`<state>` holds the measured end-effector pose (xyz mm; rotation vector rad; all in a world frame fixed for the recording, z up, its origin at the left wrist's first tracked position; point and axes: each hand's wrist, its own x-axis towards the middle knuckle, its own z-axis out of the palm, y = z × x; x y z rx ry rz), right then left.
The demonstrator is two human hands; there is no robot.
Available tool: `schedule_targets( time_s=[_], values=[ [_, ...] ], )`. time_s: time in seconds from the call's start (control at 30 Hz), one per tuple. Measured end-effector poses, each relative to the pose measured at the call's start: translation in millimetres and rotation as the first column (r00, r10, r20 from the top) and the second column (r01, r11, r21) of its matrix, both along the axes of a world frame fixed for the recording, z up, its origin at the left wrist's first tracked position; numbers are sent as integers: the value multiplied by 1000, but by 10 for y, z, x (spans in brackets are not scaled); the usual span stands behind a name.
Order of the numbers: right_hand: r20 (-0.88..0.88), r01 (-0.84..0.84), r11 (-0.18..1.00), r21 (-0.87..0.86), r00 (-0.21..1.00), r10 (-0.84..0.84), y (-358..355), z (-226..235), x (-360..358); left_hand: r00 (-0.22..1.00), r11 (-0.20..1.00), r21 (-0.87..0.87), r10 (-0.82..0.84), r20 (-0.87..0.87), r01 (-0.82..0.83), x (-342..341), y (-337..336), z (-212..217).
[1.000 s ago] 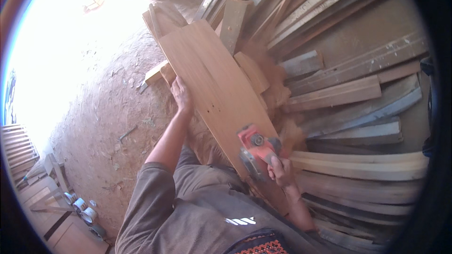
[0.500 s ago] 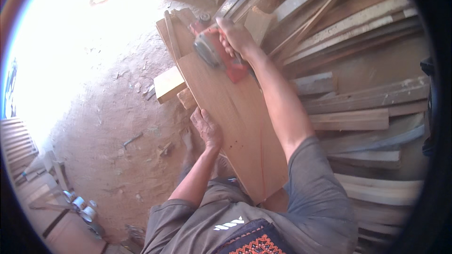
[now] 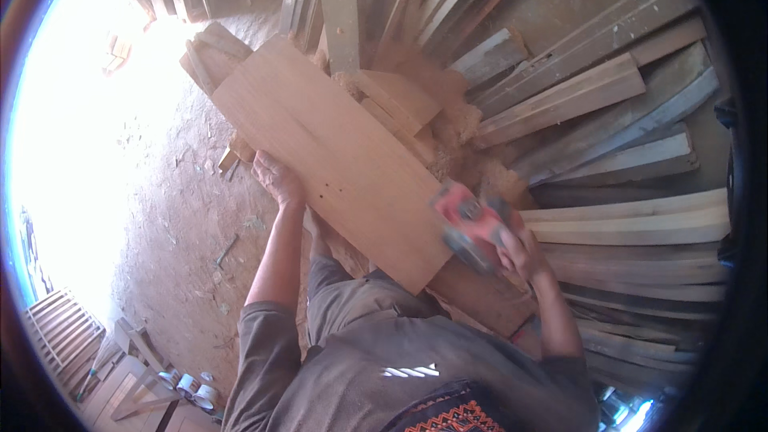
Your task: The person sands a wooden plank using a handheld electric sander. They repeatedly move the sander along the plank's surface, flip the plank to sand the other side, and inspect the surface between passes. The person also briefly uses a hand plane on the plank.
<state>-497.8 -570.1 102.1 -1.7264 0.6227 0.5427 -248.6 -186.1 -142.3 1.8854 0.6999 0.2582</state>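
A wide, flat wooden board (image 3: pixel 344 160) slants from the far left to just in front of my body, with a few small dark spots on its face. My left hand (image 3: pixel 278 178) grips its left edge, the fingers curled at the rim. In my right hand (image 3: pixel 524 254) is a red and grey electric hand planer (image 3: pixel 472 220), blurred by motion. The planer is at the board's near right end, partly past its edge. Its underside is hidden, so I cannot tell whether it touches the wood.
Long planks (image 3: pixel 624 220) lie along the right side. Wood shavings (image 3: pixel 460 120) are heaped beside the board, around a wood block (image 3: pixel 400 96). Another board (image 3: pixel 480 300) lies under the near end. White cups or cans (image 3: pixel 188 385) stand at lower left, near a slatted wooden piece (image 3: pixel 66 332).
My right hand has brought the planer from the board's far end back to its near right end. My left hand stays on the left edge. The whole view has turned.
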Motion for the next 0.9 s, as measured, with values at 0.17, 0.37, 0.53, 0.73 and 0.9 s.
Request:
schedule_targets(
  time_s=[0.17,0.37,0.53,0.73,0.9],
  values=[
    [33,136,990,-38,990,-135,-157,74,-499,999,999,-33,6,-54,-8,6,-16,149],
    [35,-51,990,-133,998,56,250,-205,665,996,998,45,-31,-88,35,-59,-35,219],
    [192,-154,970,-189,963,191,894,-385,2168,996,996,40,-82,-47,84,-139,-25,137],
    [440,-353,869,-346,757,483,2040,-660,4445,998,998,23,-52,-24,53,-168,-110,149],
    [317,-357,933,-43,881,352,2638,-604,5338,994,1000,26,-5,-111,8,-106,-144,187]
  ],
)
